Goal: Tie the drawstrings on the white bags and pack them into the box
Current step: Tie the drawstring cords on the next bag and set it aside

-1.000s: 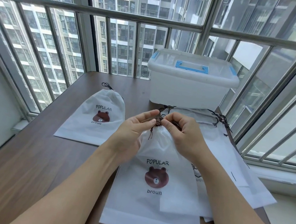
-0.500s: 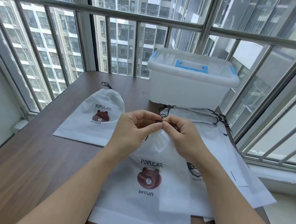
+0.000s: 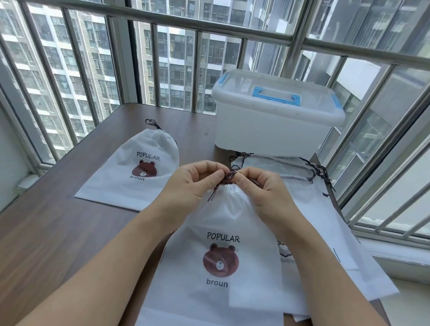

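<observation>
Since the earlier frame, the dark brown drawstring (image 3: 229, 178) had reappeared between both hands; the left hand (image 3: 195, 180) and right hand (image 3: 259, 190) pinched it atop the near white bear-print drawstring bag (image 3: 218, 267) on the brown wooden worktop (image 3: 35, 235), the lidded translucent plastic box (image 3: 274, 121) standing far behind.

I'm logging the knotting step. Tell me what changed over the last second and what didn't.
The left hand and right hand keep pinching the dark drawstring at the cinched mouth of the front bag; their fingers drew together, then eased apart a little, and a loose cord end hangs below again. The bag slid slightly toward the person. The tied bag on the left, the stacked bags and the lidded box stayed put.
</observation>
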A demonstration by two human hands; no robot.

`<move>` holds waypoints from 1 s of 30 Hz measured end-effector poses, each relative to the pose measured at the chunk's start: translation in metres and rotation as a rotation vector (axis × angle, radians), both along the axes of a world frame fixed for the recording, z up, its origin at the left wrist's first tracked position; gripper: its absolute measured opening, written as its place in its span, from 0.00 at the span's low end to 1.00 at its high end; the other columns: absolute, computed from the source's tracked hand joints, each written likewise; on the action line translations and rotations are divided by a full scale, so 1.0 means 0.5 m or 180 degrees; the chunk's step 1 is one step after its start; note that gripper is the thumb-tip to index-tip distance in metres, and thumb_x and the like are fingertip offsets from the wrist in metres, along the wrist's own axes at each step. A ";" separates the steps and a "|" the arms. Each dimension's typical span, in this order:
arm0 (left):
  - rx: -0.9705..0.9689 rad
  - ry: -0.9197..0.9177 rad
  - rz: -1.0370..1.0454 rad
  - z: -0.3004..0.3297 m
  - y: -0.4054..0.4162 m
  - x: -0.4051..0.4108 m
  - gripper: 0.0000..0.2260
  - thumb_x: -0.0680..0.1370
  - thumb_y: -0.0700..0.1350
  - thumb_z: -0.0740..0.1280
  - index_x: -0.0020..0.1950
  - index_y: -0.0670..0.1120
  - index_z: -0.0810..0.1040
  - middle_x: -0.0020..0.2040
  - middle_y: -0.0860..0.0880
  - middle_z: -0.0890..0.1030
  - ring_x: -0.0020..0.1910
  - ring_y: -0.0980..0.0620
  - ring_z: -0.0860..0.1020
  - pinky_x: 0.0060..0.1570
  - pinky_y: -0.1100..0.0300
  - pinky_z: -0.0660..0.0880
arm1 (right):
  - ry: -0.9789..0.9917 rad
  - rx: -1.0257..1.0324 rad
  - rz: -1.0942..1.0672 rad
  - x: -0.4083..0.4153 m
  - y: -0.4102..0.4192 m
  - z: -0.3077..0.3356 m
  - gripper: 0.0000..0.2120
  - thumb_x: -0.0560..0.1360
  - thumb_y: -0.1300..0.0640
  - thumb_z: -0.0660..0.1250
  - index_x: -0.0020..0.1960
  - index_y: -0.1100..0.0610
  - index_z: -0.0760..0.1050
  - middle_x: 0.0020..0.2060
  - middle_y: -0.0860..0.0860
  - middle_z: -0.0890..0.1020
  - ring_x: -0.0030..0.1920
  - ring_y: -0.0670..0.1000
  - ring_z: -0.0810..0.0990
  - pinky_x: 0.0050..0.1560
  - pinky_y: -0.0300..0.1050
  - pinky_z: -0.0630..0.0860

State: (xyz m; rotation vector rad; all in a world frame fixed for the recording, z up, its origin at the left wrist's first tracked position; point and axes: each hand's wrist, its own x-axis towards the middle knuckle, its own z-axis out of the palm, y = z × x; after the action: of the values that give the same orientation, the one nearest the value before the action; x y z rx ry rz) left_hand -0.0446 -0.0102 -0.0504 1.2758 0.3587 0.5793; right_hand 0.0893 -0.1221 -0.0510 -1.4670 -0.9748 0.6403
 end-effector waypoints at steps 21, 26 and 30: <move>-0.0215 -0.0155 0.0073 0.005 -0.016 0.001 0.12 0.73 0.39 0.72 0.56 0.42 0.82 0.48 0.45 0.86 0.49 0.51 0.83 0.57 0.60 0.78 | -0.0044 -0.0034 -0.0077 -0.007 0.001 0.001 0.11 0.78 0.49 0.66 0.46 0.55 0.82 0.40 0.56 0.80 0.42 0.53 0.73 0.46 0.52 0.68; 0.0473 0.0018 0.0690 0.001 -0.021 0.005 0.05 0.77 0.36 0.71 0.51 0.40 0.84 0.44 0.44 0.87 0.45 0.52 0.85 0.49 0.64 0.78 | -0.0168 -0.0125 -0.0180 -0.004 -0.001 -0.004 0.10 0.82 0.55 0.66 0.43 0.53 0.82 0.37 0.54 0.80 0.40 0.52 0.72 0.44 0.49 0.68; 0.0574 0.0041 0.0817 -0.004 -0.009 0.006 0.03 0.78 0.37 0.70 0.49 0.41 0.84 0.43 0.44 0.87 0.45 0.50 0.85 0.49 0.62 0.79 | -0.0255 -0.0172 -0.0241 -0.003 -0.001 0.001 0.11 0.82 0.56 0.66 0.42 0.53 0.81 0.33 0.52 0.75 0.36 0.52 0.67 0.36 0.46 0.65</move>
State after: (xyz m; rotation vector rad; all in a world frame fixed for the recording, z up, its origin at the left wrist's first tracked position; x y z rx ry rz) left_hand -0.0415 -0.0145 -0.0526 1.4172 0.4940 0.8365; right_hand 0.0875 -0.1226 -0.0505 -1.5798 -0.9651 0.5605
